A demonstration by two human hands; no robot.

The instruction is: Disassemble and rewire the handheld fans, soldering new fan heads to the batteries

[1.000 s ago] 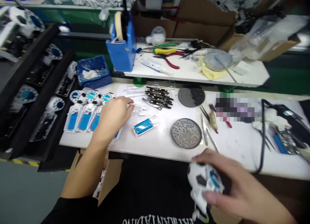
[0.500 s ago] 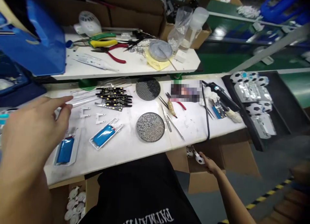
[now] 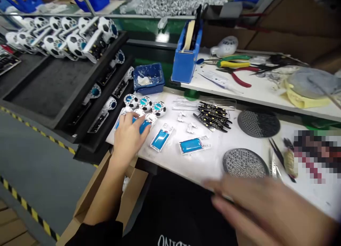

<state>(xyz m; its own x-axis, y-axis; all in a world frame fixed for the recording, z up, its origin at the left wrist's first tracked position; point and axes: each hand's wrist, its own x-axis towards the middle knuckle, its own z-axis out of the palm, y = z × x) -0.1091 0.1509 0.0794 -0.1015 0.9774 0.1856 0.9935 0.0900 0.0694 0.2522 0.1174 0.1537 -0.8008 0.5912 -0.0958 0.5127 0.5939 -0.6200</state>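
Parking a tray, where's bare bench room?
Bare bench lies between the blue pack and the round mesh disc. Crowded: the left end, where the left hand sits over blue packs beside football-patterned parts.

On the white shelf (image 3: 266, 98), a blue plastic tape dispenser (image 3: 185, 59) stands near red-handled pliers (image 3: 241, 79); a round black mesh disc (image 3: 258, 123) lies on the white bench (image 3: 213, 166) below.

- Left hand (image 3: 129, 137): lowered from open, raised position at 0.5 s; fingers now down on blue pouch batteries in clear plastic trays (image 3: 145, 127).
- Right hand (image 3: 266, 210): raised from below bench level to above front edge of white work bench (image 3: 213, 164); motion-blurred, contents indeterminate.
- Head view: swung left; long black foam tray (image 3: 45, 82) now at left of frame.
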